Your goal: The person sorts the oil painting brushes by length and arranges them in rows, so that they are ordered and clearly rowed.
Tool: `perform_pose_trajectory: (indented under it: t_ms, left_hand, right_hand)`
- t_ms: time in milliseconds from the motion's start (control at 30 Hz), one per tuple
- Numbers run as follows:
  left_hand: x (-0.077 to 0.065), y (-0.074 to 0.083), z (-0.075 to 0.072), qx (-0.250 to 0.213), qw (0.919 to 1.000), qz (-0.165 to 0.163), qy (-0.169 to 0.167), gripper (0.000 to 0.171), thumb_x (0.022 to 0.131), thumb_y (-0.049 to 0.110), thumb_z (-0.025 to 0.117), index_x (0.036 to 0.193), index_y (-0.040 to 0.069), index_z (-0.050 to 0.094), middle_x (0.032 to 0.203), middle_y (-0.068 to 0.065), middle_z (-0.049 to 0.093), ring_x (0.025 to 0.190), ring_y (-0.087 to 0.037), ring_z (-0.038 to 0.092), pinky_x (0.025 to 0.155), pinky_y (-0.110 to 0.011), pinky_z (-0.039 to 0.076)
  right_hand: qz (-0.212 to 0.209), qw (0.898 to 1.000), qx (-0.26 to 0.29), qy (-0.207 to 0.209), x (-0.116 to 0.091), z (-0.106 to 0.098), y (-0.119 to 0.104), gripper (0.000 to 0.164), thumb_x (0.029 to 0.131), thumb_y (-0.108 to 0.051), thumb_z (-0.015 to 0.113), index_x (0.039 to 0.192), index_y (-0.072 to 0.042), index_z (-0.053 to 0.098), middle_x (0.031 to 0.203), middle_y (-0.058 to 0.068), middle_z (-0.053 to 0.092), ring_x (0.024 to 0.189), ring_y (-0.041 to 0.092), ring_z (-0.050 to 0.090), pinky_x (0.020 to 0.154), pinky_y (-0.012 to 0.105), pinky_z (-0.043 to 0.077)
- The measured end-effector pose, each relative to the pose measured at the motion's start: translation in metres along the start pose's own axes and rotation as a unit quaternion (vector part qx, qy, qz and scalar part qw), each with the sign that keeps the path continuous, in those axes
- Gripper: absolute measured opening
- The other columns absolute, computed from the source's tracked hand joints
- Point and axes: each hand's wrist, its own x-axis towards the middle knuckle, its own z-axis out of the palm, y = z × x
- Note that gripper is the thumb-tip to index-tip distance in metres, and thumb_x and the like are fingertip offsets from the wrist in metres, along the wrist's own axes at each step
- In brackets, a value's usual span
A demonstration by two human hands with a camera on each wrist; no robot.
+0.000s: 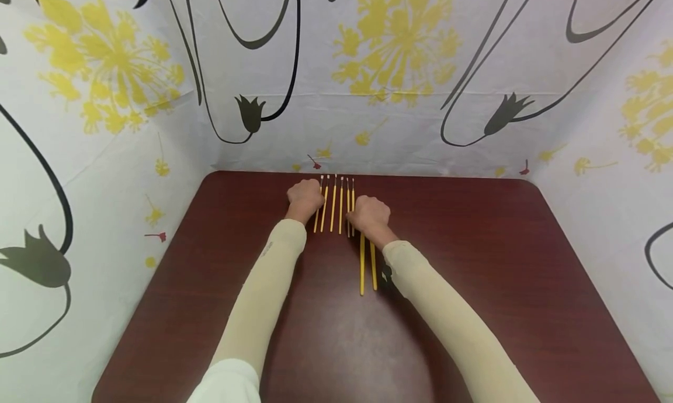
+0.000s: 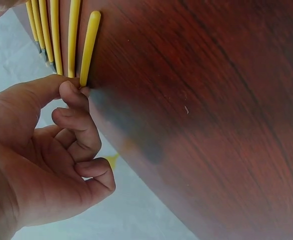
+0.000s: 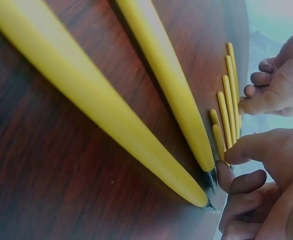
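Observation:
Several slim paintbrushes (image 1: 333,207) with yellow handles lie side by side in a row at the far side of the table, tips pointing away. At the row's left end, my left hand (image 1: 306,197) pinches the outermost paintbrush (image 2: 90,47) between thumb and index finger; its other fingers are curled. My right hand (image 1: 370,213) is at the row's right end, its thumb and index finger pinching a paintbrush (image 3: 217,142). That hand partly hides the brushes there. Two more paintbrushes, one left (image 1: 362,266) and one right (image 1: 374,268), lie nearer, beneath the right wrist.
The dark red-brown wooden table (image 1: 473,228) has rounded far corners. White cloth (image 1: 315,76) with yellow and grey flower prints hangs behind it and along both sides. The brushes lie close to the table's far edge.

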Motion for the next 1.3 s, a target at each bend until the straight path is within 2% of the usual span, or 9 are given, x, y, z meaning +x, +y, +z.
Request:
perform_pose_trajectory:
  t_ms: [133,467,600,767,933,1067,1200,1300]
  left_hand:
    - [-0.002,-0.001,0.001,-0.006,1.0,0.001,0.002,0.034,0.106,0.023,0.058,0.072,0.018,0.055,0.068,0.0,0.053,0.064,-0.02,0.058,0.06,-0.038,0.044]
    - [-0.01,-0.006,0.006,-0.027,0.9995,0.004,0.019,0.027,0.106,0.021,0.057,0.082,0.014,0.069,0.073,-0.004,0.062,0.066,-0.022,0.06,0.062,-0.039,0.045]
    - [-0.01,-0.008,0.006,-0.034,0.9993,0.002,0.014,0.03,0.105,0.02,0.056,0.079,0.014,0.067,0.07,-0.003,0.058,0.064,-0.021,0.057,0.059,-0.038,0.044]
    - [-0.012,-0.013,0.007,-0.048,0.9988,-0.001,0.004,0.037,0.106,0.024,0.053,0.069,0.016,0.055,0.063,0.0,0.049,0.057,-0.019,0.05,0.054,-0.036,0.041]
    - [-0.017,-0.017,0.007,-0.071,0.9973,0.002,0.017,0.041,0.106,0.027,0.051,0.066,0.016,0.052,0.062,-0.001,0.049,0.056,-0.02,0.05,0.052,-0.036,0.04]
    - [-0.022,-0.016,0.003,-0.082,0.9965,0.012,0.011,0.044,0.108,0.032,0.049,0.068,0.015,0.054,0.061,-0.001,0.05,0.054,-0.019,0.051,0.049,-0.034,0.041]
    - [-0.03,-0.013,-0.002,-0.081,0.9962,0.023,0.022,0.042,0.109,0.041,0.05,0.079,0.013,0.059,0.065,-0.002,0.055,0.055,-0.02,0.056,0.049,-0.035,0.043]
    - [-0.037,-0.012,-0.003,-0.078,0.9957,0.03,0.041,0.037,0.109,0.044,0.052,0.093,0.012,0.06,0.071,-0.004,0.058,0.058,-0.021,0.059,0.051,-0.035,0.044]
  right_hand:
    - [-0.001,1.0,0.003,-0.002,-0.002,-0.002,0.0,0.053,0.1,-0.04,0.068,0.056,-0.019,0.049,0.05,-0.003,0.043,0.045,0.016,0.045,0.045,0.032,0.033]
    - [0.002,1.0,0.025,-0.008,-0.005,-0.002,0.003,0.052,0.1,-0.034,0.067,0.057,-0.019,0.042,0.051,-0.004,0.035,0.045,0.015,0.037,0.045,0.032,0.03]
    - [-0.001,0.999,0.043,-0.016,-0.004,-0.002,0.006,0.049,0.099,-0.029,0.065,0.058,-0.019,0.042,0.052,-0.003,0.036,0.045,0.015,0.036,0.045,0.032,0.028]
    - [-0.007,0.998,0.064,-0.014,-0.005,-0.003,0.011,0.053,0.103,-0.035,0.06,0.056,-0.019,0.041,0.05,-0.004,0.034,0.044,0.015,0.033,0.043,0.031,0.025]
    - [-0.023,0.996,0.09,0.005,-0.008,-0.006,0.018,0.059,0.104,-0.041,0.058,0.052,-0.02,0.042,0.047,-0.005,0.037,0.041,0.015,0.037,0.042,0.029,0.026]
    - [-0.037,0.993,0.108,0.036,-0.013,-0.009,0.026,0.059,0.104,-0.043,0.059,0.052,-0.021,0.042,0.047,-0.006,0.037,0.041,0.014,0.037,0.042,0.029,0.025]
    - [-0.047,0.989,0.117,0.079,-0.022,-0.011,0.035,0.057,0.104,-0.043,0.061,0.055,-0.02,0.042,0.049,-0.006,0.036,0.044,0.015,0.038,0.044,0.03,0.026]
    - [-0.049,0.987,0.119,0.094,-0.029,-0.012,0.042,0.053,0.103,-0.043,0.062,0.059,-0.02,0.045,0.051,-0.006,0.038,0.046,0.015,0.039,0.045,0.031,0.027]
